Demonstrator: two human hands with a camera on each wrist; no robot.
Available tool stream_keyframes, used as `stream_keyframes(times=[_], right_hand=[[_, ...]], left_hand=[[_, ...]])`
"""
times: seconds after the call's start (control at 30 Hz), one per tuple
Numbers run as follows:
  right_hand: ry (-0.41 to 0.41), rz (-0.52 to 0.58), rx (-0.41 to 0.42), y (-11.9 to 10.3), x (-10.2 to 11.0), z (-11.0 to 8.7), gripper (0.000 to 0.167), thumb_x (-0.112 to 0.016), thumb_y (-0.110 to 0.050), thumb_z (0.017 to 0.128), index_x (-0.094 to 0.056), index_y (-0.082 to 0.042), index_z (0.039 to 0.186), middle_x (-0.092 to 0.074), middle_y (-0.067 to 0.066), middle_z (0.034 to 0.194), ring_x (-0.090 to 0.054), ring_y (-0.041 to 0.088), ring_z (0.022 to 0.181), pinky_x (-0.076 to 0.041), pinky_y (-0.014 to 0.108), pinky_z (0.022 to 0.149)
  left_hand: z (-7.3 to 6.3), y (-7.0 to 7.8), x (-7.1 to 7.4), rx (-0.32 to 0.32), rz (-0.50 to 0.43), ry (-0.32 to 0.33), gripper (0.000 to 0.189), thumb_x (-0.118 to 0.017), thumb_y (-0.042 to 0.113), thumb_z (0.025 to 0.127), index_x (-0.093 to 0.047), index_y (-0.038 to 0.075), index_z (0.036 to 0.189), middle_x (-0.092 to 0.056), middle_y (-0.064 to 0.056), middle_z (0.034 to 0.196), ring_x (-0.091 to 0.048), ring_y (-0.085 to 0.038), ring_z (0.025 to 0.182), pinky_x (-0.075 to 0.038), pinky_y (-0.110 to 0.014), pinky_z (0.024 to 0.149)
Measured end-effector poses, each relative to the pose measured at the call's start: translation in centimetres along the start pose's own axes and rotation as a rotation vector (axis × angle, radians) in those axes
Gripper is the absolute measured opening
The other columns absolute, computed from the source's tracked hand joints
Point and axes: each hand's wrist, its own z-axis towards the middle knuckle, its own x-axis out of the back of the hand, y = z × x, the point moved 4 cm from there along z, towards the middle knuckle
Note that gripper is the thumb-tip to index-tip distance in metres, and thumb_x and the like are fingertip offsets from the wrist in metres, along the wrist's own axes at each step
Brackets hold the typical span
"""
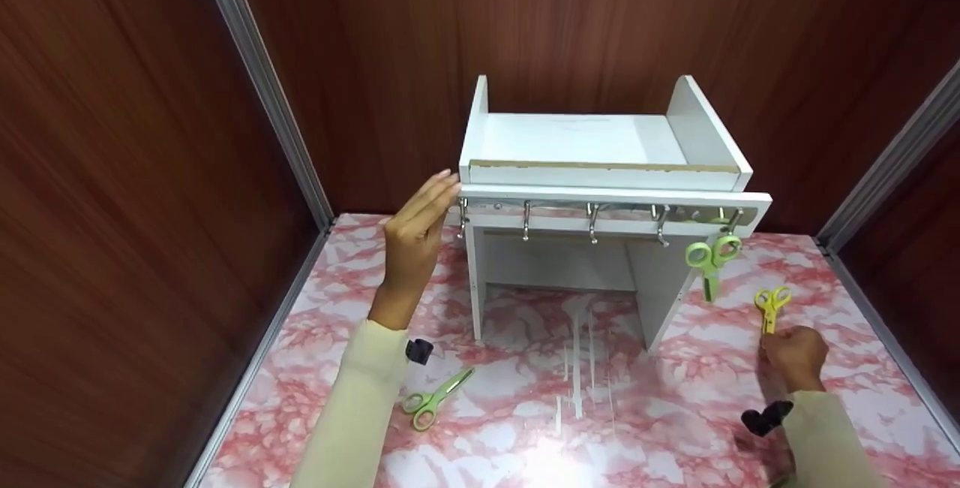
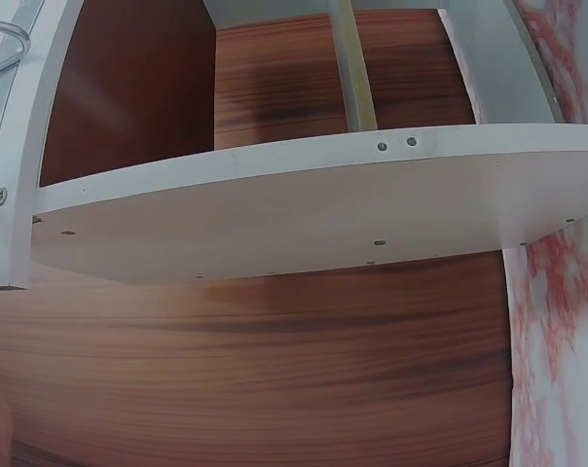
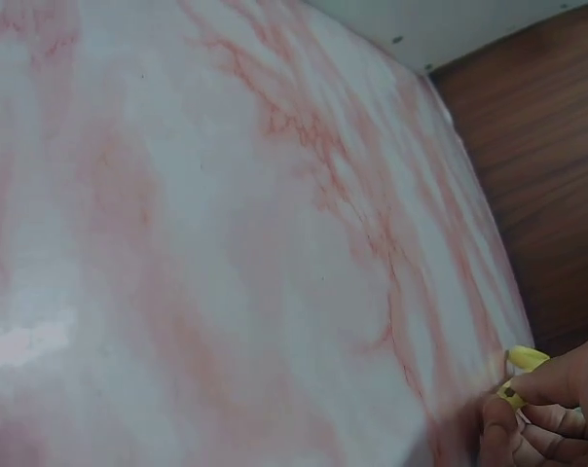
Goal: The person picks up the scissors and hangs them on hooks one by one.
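Note:
My left hand (image 1: 415,240) rests its straight fingertips against the left end of a white hook rail (image 1: 615,194) on a white wooden shelf unit (image 1: 600,176). Only a sliver of that hand shows in the left wrist view, beside the unit's side panel (image 2: 275,219). Low at the right, my right hand (image 1: 799,356) pinches yellow scissors (image 1: 770,306) by the blade end, handles pointing away. The right wrist view shows the fingers of my right hand (image 3: 567,389) around a yellow part of the scissors (image 3: 526,358). Green scissors (image 1: 709,273) hang from the rail's rightmost hook.
Another pair of green scissors (image 1: 442,393) lies on the red-and-white marbled tabletop (image 1: 315,398), front left. Several metal hooks (image 1: 593,224) line the rail. Dark wood-patterned walls (image 1: 390,60) surround the table on the left, back and right.

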Motion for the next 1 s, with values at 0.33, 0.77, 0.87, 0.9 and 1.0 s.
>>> stream_keyframes(times=[0.33,0.77,0.87,0.9,1.0], right_hand=[[0.066,-0.016,0.055,-0.4,0.9,-0.7,0.023,-0.063,-0.010,0.089,-0.068,0.013,0.093,-0.063,-0.004,0.057,-0.053,0.006,0.050,-0.044,0.019,0.045],[0.064,0.175,0.049,-2.4,1.6,-2.3,0.018,-0.064,-0.010,0.094,-0.065,0.008,0.098,-0.064,-0.014,0.057,-0.064,0.006,0.051,-0.053,0.019,0.045],[0.045,0.207,0.040,-3.1,1.8,-2.6,0.019,-0.064,-0.012,0.095,-0.066,0.007,0.098,-0.065,-0.016,0.059,-0.066,0.006,0.054,-0.054,0.019,0.048],[0.039,0.209,0.037,-3.4,1.9,-2.7,0.020,-0.065,-0.013,0.095,-0.066,0.007,0.099,-0.065,-0.017,0.060,-0.066,0.006,0.055,-0.055,0.019,0.050],[0.030,0.207,0.034,-4.3,2.1,-3.0,0.023,-0.065,-0.016,0.096,-0.066,0.006,0.103,-0.065,-0.019,0.061,-0.066,0.004,0.057,-0.056,0.018,0.052]], left_hand=[[0.0,0.2,0.0,0.004,0.006,-0.018,0.025,-0.070,-0.008,0.090,-0.077,0.000,0.112,-0.073,-0.013,0.119,-0.067,-0.029,0.118,-0.054,-0.035,0.103],[-0.2,0.0,-0.1,0.005,0.010,-0.015,0.024,-0.070,-0.008,0.090,-0.077,0.000,0.111,-0.074,-0.012,0.118,-0.067,-0.029,0.116,-0.055,-0.035,0.102],[-0.1,0.0,0.0,0.000,0.011,-0.015,0.024,-0.070,-0.008,0.090,-0.077,0.000,0.112,-0.073,-0.012,0.119,-0.067,-0.029,0.117,-0.055,-0.035,0.102],[-0.1,0.0,0.0,-0.002,0.012,-0.015,0.025,-0.070,-0.009,0.090,-0.077,0.000,0.112,-0.073,-0.012,0.119,-0.067,-0.029,0.117,-0.055,-0.035,0.102],[-0.1,0.0,0.1,-0.004,0.018,-0.015,0.025,-0.070,-0.009,0.090,-0.077,0.000,0.112,-0.073,-0.013,0.119,-0.067,-0.030,0.117,-0.055,-0.035,0.102]])
